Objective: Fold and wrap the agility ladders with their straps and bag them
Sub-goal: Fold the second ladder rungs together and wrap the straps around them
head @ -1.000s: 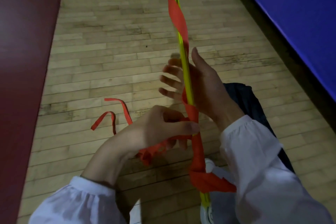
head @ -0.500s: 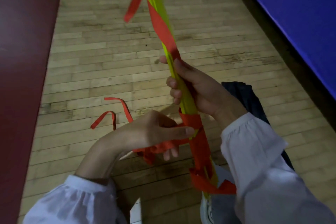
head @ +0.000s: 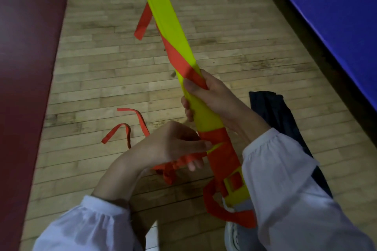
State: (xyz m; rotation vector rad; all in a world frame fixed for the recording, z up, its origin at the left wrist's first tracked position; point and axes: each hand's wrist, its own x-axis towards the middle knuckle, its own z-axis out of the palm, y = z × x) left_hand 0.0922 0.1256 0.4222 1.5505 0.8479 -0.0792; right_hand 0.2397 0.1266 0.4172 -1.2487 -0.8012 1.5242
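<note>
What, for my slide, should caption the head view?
Right hand grips stacked yellow plastic ladder rungs; left hand pinches orange fabric strap.

The right grip, white-sleeved forearm angled up, curls round the folded agility ladder; below it the left grip, wrist bent, pinches the orange strap.

One wide-angle view, worn on the head, looks forward and steeply down. It sits close over the left grip and right grip, which fill mid-frame. The sleeves enter at the bottom edge, nearest the lens. The ladder and its strap run from the right grip out past the top edge. Beyond the grips lies floor, farther off, with a mat cut by the right edge.
</note>
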